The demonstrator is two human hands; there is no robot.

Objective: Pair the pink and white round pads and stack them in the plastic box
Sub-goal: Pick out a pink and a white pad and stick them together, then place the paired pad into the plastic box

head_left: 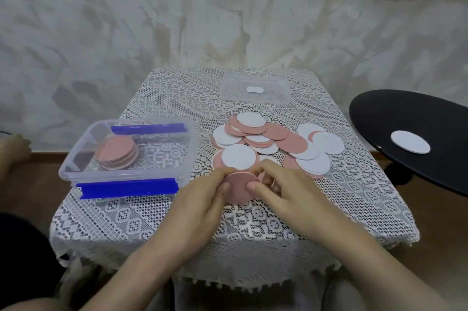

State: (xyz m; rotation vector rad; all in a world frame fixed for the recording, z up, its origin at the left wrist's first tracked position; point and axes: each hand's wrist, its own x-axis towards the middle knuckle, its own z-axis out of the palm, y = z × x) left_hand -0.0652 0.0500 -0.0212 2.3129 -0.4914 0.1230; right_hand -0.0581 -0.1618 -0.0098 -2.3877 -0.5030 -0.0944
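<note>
One pink pad [239,187] sits pinched between left hand [202,200] and right hand [287,192].

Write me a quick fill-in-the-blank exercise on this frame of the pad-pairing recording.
The held pad, pinched between the left hand and the right hand, is ____.
The latches on the plastic box are ____.
The lone pad on the black round surface is ____.
Missing words: pink; blue; white.
</note>
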